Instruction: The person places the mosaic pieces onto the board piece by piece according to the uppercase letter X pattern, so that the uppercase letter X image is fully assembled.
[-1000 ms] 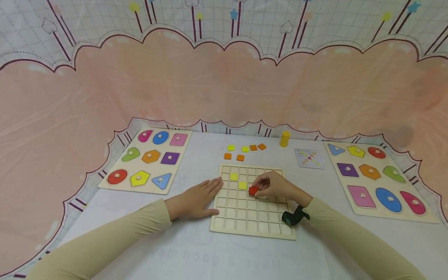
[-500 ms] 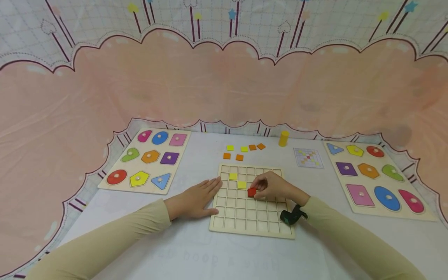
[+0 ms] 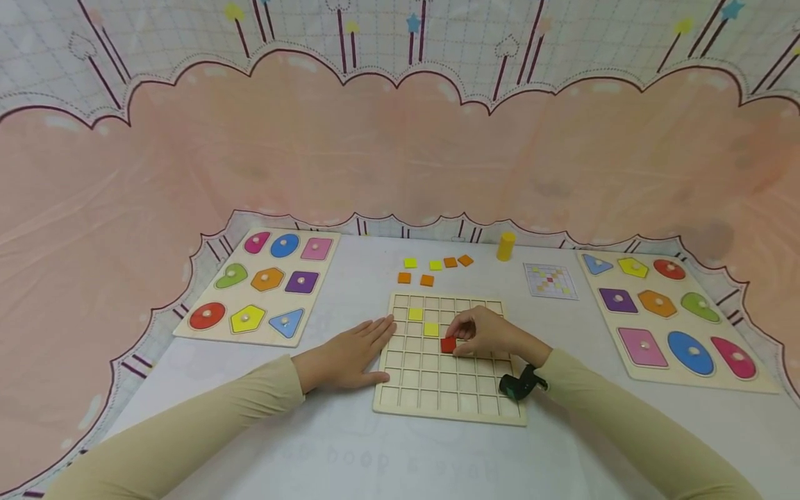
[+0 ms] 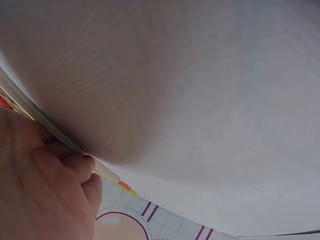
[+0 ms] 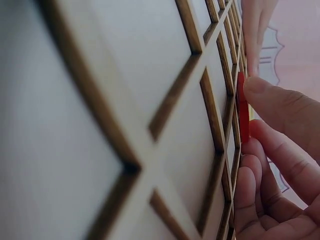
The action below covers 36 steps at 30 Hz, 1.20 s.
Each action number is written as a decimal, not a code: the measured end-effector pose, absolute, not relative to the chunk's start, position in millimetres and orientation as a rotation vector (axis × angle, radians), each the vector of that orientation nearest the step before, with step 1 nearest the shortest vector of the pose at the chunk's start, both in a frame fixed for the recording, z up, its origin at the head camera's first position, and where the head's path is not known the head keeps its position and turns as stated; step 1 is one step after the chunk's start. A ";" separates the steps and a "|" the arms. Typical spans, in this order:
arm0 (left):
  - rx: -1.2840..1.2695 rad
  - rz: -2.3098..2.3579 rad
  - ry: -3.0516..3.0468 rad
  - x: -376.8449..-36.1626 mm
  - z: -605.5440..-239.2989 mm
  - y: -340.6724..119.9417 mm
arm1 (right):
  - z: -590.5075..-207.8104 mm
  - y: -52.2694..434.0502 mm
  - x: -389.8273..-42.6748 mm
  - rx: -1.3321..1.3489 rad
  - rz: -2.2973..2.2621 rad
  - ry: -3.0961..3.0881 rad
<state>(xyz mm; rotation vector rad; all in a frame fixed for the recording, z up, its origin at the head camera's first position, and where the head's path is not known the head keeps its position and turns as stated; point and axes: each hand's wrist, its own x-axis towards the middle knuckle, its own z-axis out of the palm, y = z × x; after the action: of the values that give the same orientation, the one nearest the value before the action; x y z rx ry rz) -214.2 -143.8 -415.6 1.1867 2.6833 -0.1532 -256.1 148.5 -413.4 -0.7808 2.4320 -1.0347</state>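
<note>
Head view: a wooden grid board (image 3: 437,389) lies near the front edge of the table (image 3: 350,451), at its middle. The right hand (image 3: 490,333) pinches a red square tile (image 3: 448,344) between thumb and curled fingers (image 5: 280,107) and holds it at a cell in the board's middle rows, just right of the board's centre column; the right wrist view shows the tile on edge against the grid ribs, so it is not lying flat in a cell. Two yellow tiles (image 3: 423,321) sit in cells of the board's upper rows, diagonally adjacent, the nearer one just beside the red tile. The left hand (image 3: 350,354) rests flat on the table with fingers straight and together, their tips touching the board's left edge; the left wrist view shows the fingers against that edge.

Beyond the board's far edge lie loose orange and yellow tiles (image 3: 434,269). A yellow cylinder (image 3: 505,246) stands toward the table's far edge, a pattern card (image 3: 551,280) just right of it. One shape puzzle board (image 3: 259,286) lies at the table's left edge, another shape puzzle board (image 3: 675,316) at its right edge.
</note>
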 end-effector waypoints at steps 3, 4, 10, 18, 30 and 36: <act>1.188 -0.152 2.682 -213.6 -414.5 -143.4 | -414.2 149.3 -256.4 -0.793 -1.045 2.427; 1.190 -0.145 2.683 -213.5 -414.3 -143.4 | -414.5 149.7 -256.5 -0.800 -1.048 2.425; 1.189 -0.134 2.679 -212.6 -414.9 -143.8 | -414.4 151.4 -257.1 -0.810 -1.072 2.372; 1.152 -0.168 2.678 -214.0 -415.2 -142.7 | -411.8 157.6 -263.1 -0.832 -1.063 2.313; 1.146 -0.157 2.677 -213.5 -413.7 -142.9 | -410.2 165.7 -279.1 -0.788 -1.074 2.210; 1.133 -0.156 2.678 -214.1 -413.9 -143.1 | -404.0 174.1 -294.1 -0.705 -1.162 2.220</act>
<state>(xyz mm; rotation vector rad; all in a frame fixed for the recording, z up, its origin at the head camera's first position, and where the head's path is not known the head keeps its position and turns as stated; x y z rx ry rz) -214.1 -143.1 -413.9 1.1329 2.6780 -0.1561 -294.1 174.1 -404.0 -0.7055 2.2195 -1.1618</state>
